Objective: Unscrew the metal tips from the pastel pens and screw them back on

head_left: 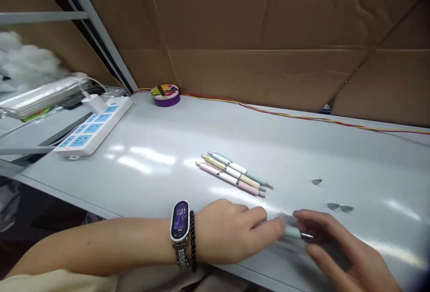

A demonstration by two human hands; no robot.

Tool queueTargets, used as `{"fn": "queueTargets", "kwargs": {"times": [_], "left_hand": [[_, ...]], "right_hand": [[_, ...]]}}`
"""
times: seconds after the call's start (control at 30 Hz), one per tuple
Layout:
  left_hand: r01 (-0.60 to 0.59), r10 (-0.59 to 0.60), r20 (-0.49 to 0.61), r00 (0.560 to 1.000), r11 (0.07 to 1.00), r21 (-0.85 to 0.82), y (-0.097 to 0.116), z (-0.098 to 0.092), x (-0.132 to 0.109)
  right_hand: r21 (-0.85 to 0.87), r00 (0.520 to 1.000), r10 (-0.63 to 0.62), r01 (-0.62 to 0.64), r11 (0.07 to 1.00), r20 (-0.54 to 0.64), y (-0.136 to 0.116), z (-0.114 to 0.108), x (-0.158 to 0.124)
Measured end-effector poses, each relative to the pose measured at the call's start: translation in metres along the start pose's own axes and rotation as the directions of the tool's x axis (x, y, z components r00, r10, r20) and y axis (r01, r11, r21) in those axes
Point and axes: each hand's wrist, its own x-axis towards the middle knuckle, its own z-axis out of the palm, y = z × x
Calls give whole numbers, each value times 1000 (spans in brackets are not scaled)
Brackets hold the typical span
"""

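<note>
My left hand, wearing a smart band and a black bead bracelet, is closed around a pale green pen. The pen's metal end points right, and most of its barrel is hidden by my fingers. Around that end curves my right hand, its thumb and forefinger apart; whether a finger touches the pen I cannot tell. Beyond my left hand, three click pens lie side by side: a blue one, a yellow one and a pink one. Three small grey cone-shaped pieces rest to the right.
A white power strip with a plugged-in adapter lies at the left of the grey table. At the back stands a round purple tape or box. Thin red and yellow wires run along the cardboard wall.
</note>
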Motion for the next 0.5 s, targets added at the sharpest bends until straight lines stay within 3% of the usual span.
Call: {"fn": "queueTargets", "kwargs": {"times": [0.1,0.3,0.5], "left_hand": [[-16,16,26,1000,1000,-3,-2,0,0],[-45,45,3,999,999,-13,-4,1,1],[-79,79,-8,997,997,-18,-6,2,1]], "right_hand": [[72,997,68,-70,995,23,-9,-4,4],[217,996,88,-90,972,18,-18,-8,7],[151,987,144,-154,976,78,-20,-7,8]]}}
